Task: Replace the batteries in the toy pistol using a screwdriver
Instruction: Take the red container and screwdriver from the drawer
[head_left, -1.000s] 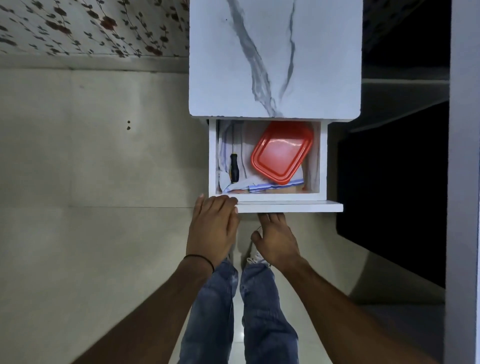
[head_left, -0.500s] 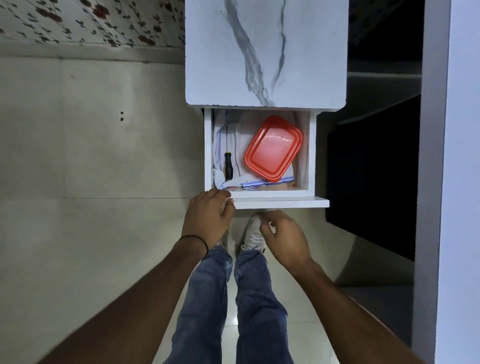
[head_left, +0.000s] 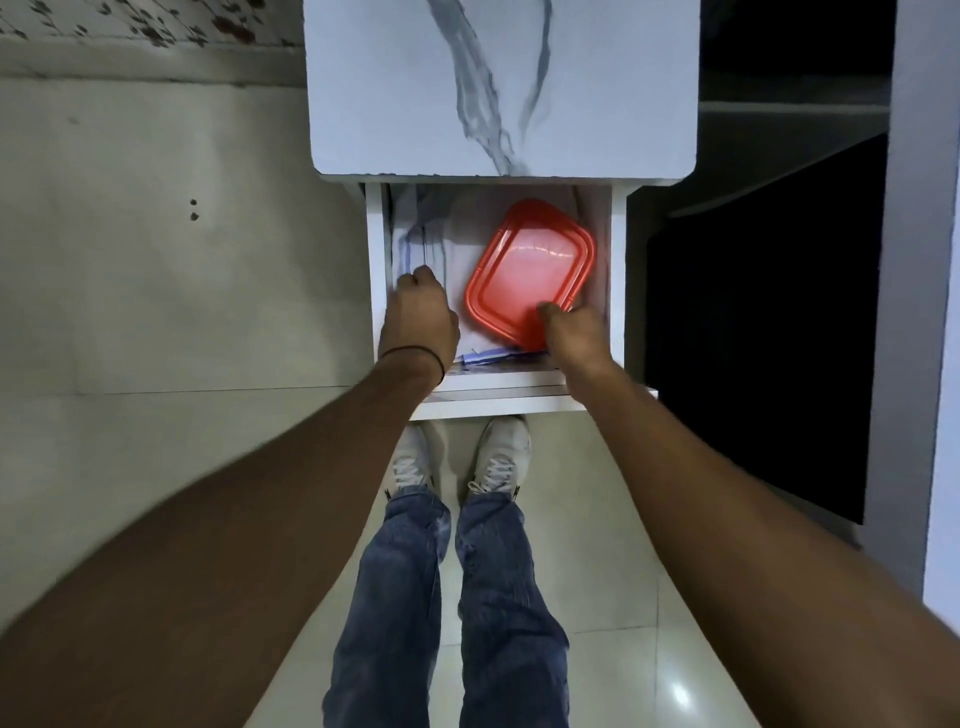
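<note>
The left hand (head_left: 422, 317) is down in the left side of the open drawer (head_left: 375, 234), knuckles up and fingers curled under. Motion blur and the hand's own back hide whether those fingers have closed on anything. The thin metal shaft of the screwdriver (head_left: 425, 248) pokes out just beyond the knuckles, pointing toward the back of the drawer, so its handle should lie directly under the curled fingers. The right hand (head_left: 574, 338) grips the near corner of the red container (head_left: 530, 270), thumb on the lid and fingers tucked out of sight below its rim. The container lies tilted on a pale striped cloth (head_left: 457, 244) that lines the drawer. The likeliest slip is on the left: a loose or partial hold on a handle lying on soft cloth could roll the tool away or snag a fold and drag the cloth up with it. On the right, lifting by one corner could let the container tip or its lid pop, spilling whatever is inside. The marble-patterned cabinet top (head_left: 415, 104) overhangs the back of the drawer, so a fast lift could knock the shaft against its edge. Neither the toy pistol nor any batteries can be seen here.
</note>
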